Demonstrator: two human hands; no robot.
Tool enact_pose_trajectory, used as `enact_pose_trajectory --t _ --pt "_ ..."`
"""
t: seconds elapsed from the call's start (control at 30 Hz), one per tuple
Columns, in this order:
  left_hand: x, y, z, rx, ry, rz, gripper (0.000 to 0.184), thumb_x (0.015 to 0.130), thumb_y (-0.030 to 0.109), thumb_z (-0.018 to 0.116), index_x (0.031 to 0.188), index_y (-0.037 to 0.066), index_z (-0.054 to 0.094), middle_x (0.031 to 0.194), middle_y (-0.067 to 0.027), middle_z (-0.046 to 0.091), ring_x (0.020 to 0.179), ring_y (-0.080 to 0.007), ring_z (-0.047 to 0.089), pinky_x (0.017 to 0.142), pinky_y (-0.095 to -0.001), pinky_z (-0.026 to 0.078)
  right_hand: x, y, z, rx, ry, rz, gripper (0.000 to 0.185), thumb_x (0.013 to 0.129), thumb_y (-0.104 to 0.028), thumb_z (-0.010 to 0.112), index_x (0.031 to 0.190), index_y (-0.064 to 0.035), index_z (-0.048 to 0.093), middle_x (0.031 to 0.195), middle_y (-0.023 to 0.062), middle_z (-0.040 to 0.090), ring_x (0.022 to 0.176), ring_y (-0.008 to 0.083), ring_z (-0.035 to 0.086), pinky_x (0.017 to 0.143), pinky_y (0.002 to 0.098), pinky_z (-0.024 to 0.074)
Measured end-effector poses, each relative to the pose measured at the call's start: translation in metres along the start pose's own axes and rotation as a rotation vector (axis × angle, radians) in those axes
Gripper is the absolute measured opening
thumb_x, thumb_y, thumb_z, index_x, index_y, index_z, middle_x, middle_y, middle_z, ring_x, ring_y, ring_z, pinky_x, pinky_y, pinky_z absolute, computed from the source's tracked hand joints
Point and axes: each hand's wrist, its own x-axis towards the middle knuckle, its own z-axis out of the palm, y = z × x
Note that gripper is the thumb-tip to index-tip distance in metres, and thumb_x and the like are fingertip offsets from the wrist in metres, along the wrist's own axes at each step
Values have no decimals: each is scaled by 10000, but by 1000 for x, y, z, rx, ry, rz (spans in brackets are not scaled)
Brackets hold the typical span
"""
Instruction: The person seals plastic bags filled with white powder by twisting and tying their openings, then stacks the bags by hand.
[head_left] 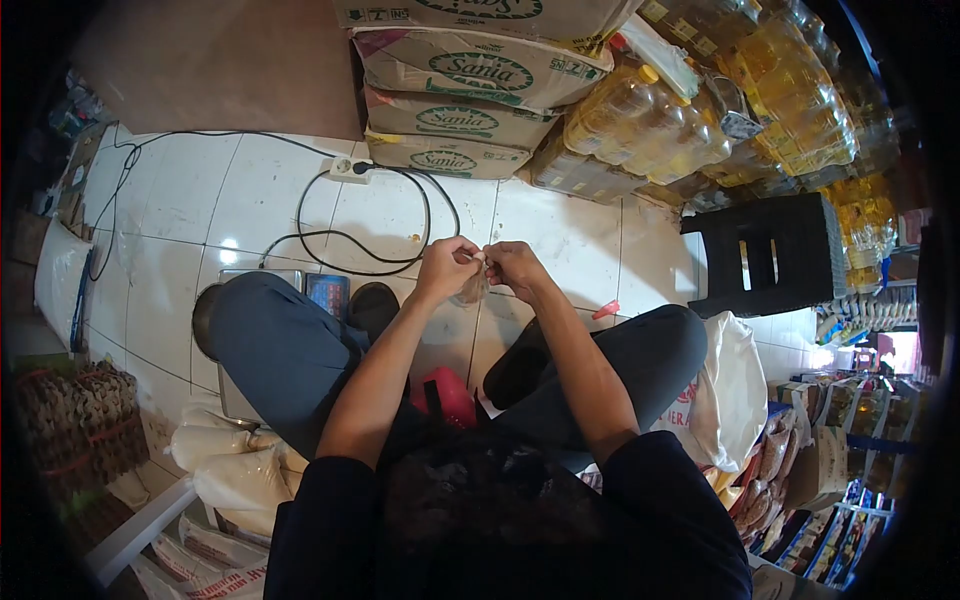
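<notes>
My left hand [450,268] and my right hand [514,268] meet in front of me, above the tiled floor between my knees. Both are closed, with the fingertips pinched together. Below them hangs what looks like a small clear plastic bag [470,292], and its top is in my fingers. What is inside the bag is too unclear to make out. On the floor close to my body lies a pinkish-red object [448,398] with a dark part. A small red item [606,309] lies to the right, near my right knee.
A looped black cable [428,215] runs to a white socket block [349,170]. Behind are stacked cartons [480,70] and bottles of yellow oil [650,125]. A black plastic stool [770,255] stands right. A blue-faced device [327,291] and filled bags [240,475] are left.
</notes>
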Motion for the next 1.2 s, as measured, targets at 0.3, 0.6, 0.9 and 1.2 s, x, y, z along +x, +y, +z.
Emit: enact_pose_trajectory --t 0.3,0.6,0.9,1.2 --pt "1 -5 -2 -410 -12 -208 180 838 25 577 1004 -31 617 808 -78 645 679 -108 613 634 -230 501 -12 8 15 -772 325 -607 198 763 -99 652 898 25 578 721 87 625 624 162 611 584 282 500" --pt "3 -5 6 -432 80 -318 164 865 49 557 998 -23 621 787 -35 628 644 -82 572 583 -212 471 -12 11 23 -770 282 -721 175 763 -132 678 817 19 609 708 122 634 607 201 623 581 297 501" --pt "1 -1 -2 -518 45 -420 143 863 18 544 983 -27 608 826 -63 643 700 -118 620 637 -233 521 -8 7 19 -800 261 -793 149 759 -113 647 813 23 617 747 159 633 639 260 624 613 341 507" --pt "-1 -4 -3 -578 -115 -366 125 901 13 505 988 -39 580 911 -92 619 802 -162 637 738 -268 552 4 18 5 -705 193 -723 170 753 -121 648 847 20 643 728 122 652 657 167 627 615 298 505"
